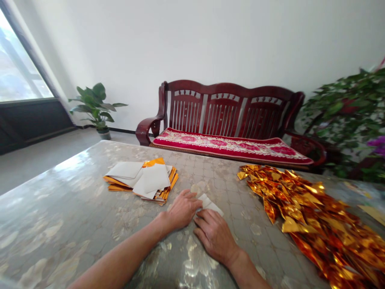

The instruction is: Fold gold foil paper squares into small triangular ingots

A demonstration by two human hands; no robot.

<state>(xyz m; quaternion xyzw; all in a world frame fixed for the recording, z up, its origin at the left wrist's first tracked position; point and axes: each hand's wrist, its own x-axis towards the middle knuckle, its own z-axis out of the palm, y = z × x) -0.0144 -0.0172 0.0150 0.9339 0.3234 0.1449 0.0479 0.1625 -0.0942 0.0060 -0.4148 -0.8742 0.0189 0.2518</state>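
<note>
A small white sheet of paper (pixel 211 204), partly folded, lies on the table in front of me. From its left side my left hand (pixel 184 208) presses on it, fingers bent and close together. My right hand (pixel 217 236) grips the near edge with curled fingers, its fingertips almost meeting the left hand's. Both hands cover part of the sheet, so its full shape is hidden. Beyond my left hand sits a loose stack of paper sheets (pixel 152 179), white on the upper faces and golden orange at the edges. To the right is a large heap of folded shiny gold foil paper pieces (pixel 313 208).
A patterned glossy cover lies over the table (pixel 90 224). Behind it stands a dark red wooden bench (pixel 222 108) with a red floral cushion (pixel 228 143). A potted plant (pixel 98 106) is at the far left, leafy greenery (pixel 345 108) at the right, beside clear plastic (pixel 355 192).
</note>
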